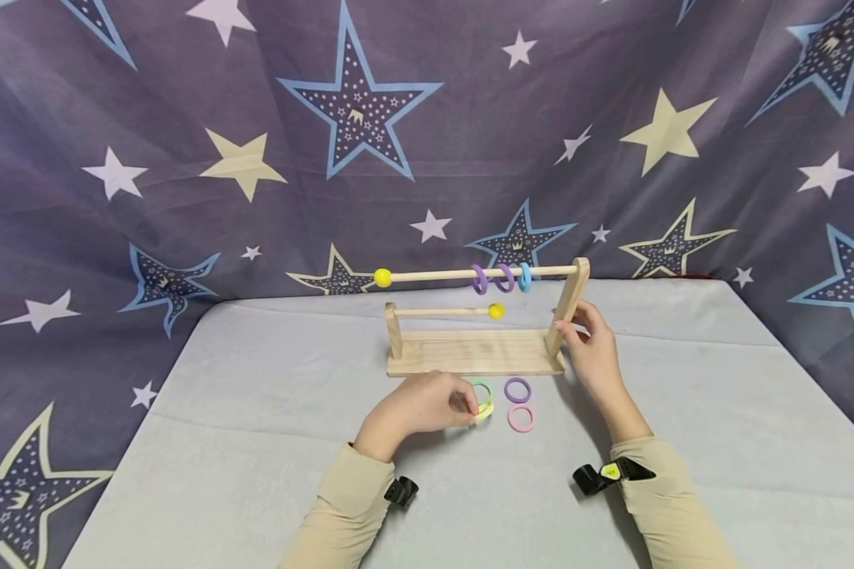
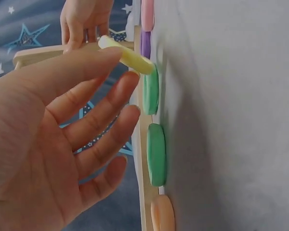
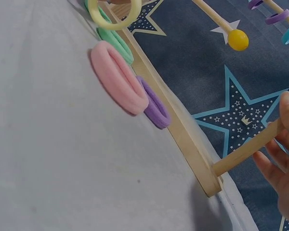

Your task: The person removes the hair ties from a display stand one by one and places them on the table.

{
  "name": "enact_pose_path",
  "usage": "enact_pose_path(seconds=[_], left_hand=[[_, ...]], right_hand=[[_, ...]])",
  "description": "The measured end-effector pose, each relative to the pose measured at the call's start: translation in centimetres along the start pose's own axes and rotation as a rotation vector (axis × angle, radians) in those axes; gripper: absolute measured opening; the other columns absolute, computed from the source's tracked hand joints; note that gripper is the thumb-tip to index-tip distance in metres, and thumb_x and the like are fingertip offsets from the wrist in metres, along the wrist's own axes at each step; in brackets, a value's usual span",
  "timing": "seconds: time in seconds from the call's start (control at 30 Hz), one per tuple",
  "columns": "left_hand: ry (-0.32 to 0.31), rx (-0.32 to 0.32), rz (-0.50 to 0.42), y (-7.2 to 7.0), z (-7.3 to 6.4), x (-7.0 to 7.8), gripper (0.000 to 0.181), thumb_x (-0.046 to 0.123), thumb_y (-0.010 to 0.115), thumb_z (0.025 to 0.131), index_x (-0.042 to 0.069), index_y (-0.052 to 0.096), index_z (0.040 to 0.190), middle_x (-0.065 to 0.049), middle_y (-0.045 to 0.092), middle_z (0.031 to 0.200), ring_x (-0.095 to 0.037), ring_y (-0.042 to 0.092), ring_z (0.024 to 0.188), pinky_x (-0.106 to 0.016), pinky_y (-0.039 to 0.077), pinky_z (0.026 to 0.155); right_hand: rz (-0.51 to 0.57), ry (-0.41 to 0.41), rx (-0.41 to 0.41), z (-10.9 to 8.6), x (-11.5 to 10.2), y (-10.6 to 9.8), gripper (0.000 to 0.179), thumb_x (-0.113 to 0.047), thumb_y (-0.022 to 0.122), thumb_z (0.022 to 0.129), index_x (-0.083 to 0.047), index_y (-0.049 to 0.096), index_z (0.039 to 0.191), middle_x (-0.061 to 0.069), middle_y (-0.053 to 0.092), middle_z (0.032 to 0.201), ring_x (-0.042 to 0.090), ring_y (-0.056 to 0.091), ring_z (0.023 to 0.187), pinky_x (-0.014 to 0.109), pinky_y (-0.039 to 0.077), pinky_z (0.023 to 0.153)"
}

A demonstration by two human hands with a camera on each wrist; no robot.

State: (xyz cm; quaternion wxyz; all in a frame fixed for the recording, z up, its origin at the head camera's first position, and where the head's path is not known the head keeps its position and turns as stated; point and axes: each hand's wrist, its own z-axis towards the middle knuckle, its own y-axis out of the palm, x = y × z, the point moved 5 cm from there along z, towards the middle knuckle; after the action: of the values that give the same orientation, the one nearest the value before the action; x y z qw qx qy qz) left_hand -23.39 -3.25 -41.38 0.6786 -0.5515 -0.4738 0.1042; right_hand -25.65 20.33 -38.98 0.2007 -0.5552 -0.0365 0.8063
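My left hand (image 1: 427,403) pinches a yellow hair tie (image 2: 135,60) between thumb and forefinger, just above the table; its other fingers are loosely bent. A green hair tie (image 2: 151,91) lies right under it, with another green one (image 2: 157,154) and an orange one (image 2: 163,214) farther along, mostly hidden by the hand in the head view. My right hand (image 1: 596,356) holds the tall right post (image 1: 569,304) of a wooden stand (image 1: 477,348). Two purple hair ties (image 1: 479,279) and a blue one (image 1: 525,277) hang on the stand's upper rod.
A purple hair tie (image 1: 507,389) and a pink one (image 1: 510,419) lie before the stand. The lower rod (image 1: 441,311) is bare, and yellow balls (image 1: 382,277) tip both rods. Behind the grey-covered table (image 1: 256,474) hangs a star-patterned cloth (image 1: 427,158).
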Motion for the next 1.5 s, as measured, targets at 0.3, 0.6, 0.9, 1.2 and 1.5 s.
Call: enact_pose_path(seconds=[0.3, 0.6, 0.9, 1.2, 1.5], left_hand=[[-0.006, 0.007, 0.036, 0.0, -0.1, 0.4, 0.01, 0.022, 0.08, 0.084, 0.026, 0.072, 0.081, 0.02, 0.061, 0.075, 0.0, 0.053, 0.063, -0.023, 0.043, 0.065], [0.016, 0.02, 0.069, 0.5, 0.1, 0.3, 0.007, 0.019, 0.08, 0.082, 0.024, 0.075, 0.08, 0.021, 0.062, 0.074, 0.002, 0.054, 0.068, -0.02, 0.043, 0.066], [0.029, 0.03, 0.077, 0.8, 0.1, 0.6, 0.01, 0.017, 0.08, 0.082, 0.023, 0.074, 0.078, 0.02, 0.062, 0.072, 0.001, 0.055, 0.069, -0.021, 0.044, 0.067], [0.02, 0.028, 0.052, 0.7, 0.1, 0.5, 0.008, 0.015, 0.078, 0.082, 0.023, 0.075, 0.081, 0.019, 0.063, 0.072, 0.001, 0.054, 0.068, -0.022, 0.044, 0.066], [-0.007, 0.037, -0.057, 0.1, 0.2, 0.0, 0.018, 0.019, 0.075, 0.087, 0.02, 0.075, 0.105, 0.016, 0.067, 0.086, -0.005, 0.062, 0.079, -0.023, 0.047, 0.069]], right_hand=[[0.002, -0.012, -0.001, 0.0, 0.1, 0.0, 0.039, 0.002, 0.062, 0.095, 0.013, 0.051, 0.13, 0.031, 0.062, 0.117, 0.0, 0.054, 0.097, 0.011, 0.044, 0.081], [-0.021, -0.004, -0.007, 0.0, 0.2, 0.1, 0.039, 0.001, 0.061, 0.096, 0.013, 0.05, 0.131, 0.032, 0.061, 0.118, -0.001, 0.053, 0.098, 0.012, 0.043, 0.082], [-0.01, 0.009, -0.001, 0.9, 3.8, 0.1, 0.043, -0.009, 0.064, 0.096, 0.003, 0.052, 0.135, 0.023, 0.063, 0.121, -0.002, 0.053, 0.101, 0.012, 0.043, 0.084], [-0.022, 0.009, 0.003, 0.9, 4.0, 0.1, 0.042, -0.01, 0.064, 0.096, 0.003, 0.052, 0.135, 0.022, 0.064, 0.121, -0.004, 0.052, 0.101, 0.012, 0.043, 0.085], [-0.026, -0.007, -0.004, 0.0, 0.3, 0.0, 0.039, 0.0, 0.061, 0.096, 0.012, 0.05, 0.131, 0.031, 0.061, 0.119, -0.002, 0.053, 0.098, 0.012, 0.043, 0.082]])
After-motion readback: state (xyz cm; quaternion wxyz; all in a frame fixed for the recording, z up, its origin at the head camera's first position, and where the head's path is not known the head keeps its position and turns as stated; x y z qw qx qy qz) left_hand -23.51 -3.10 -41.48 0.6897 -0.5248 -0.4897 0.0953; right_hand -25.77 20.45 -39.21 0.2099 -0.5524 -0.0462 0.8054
